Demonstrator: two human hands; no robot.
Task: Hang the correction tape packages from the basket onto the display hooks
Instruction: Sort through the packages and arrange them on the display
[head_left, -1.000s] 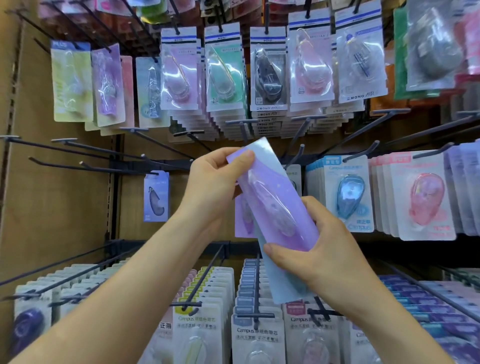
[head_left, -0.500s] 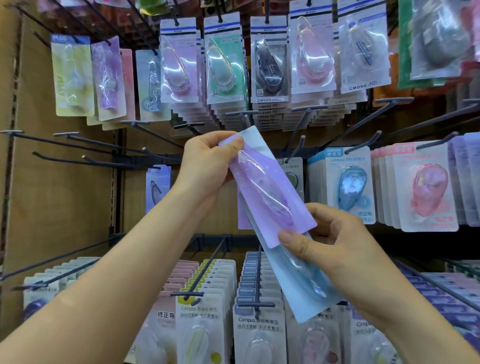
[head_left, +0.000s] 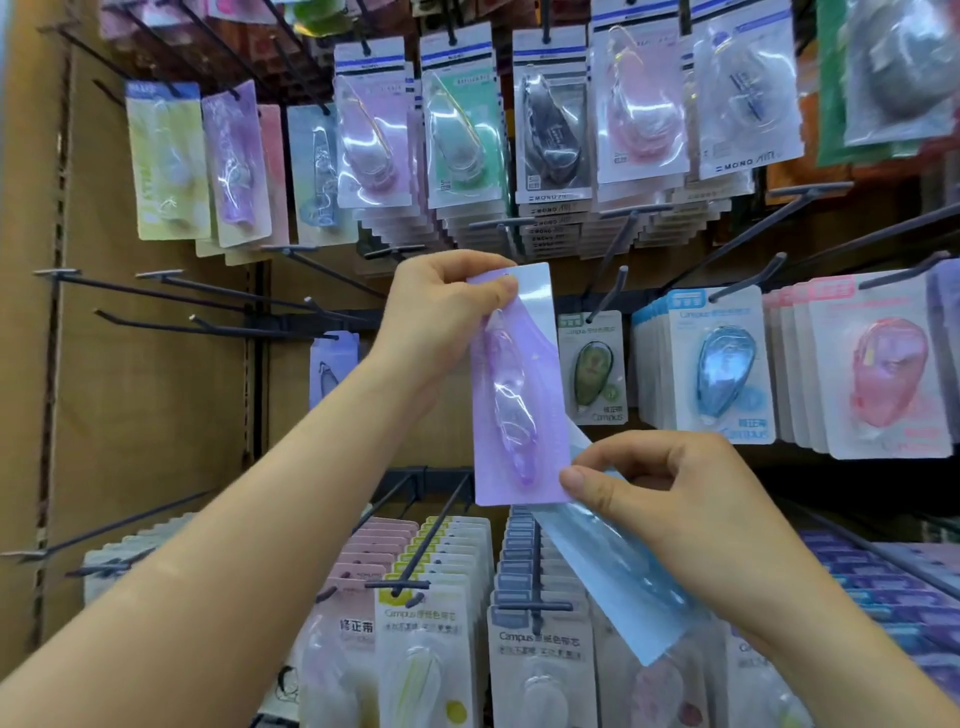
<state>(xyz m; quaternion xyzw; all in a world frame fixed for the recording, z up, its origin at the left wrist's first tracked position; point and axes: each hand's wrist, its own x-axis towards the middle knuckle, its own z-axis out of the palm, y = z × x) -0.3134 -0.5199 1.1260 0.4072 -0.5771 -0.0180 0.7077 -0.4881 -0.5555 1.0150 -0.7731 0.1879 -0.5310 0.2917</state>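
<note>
Well, two correction tape packages are in hand and neither is on a hook yet.
The left hand (head_left: 441, 312) pinches the top corner of the purple package (head_left: 514, 395), held upright before the display. The right hand (head_left: 675, 509) grips the blue package (head_left: 613, 566), tilted low behind it, thumb right where the two cards overlap. The basket is out of sight. I'd worry the cards snag at that overlap as they part, and the blue one drops onto the stock below. The left thumb also covers the top edge, where I'd guess the hang hole sits, so a hook could be missed and the nearby green pack (head_left: 592, 369) knocked.
</note>
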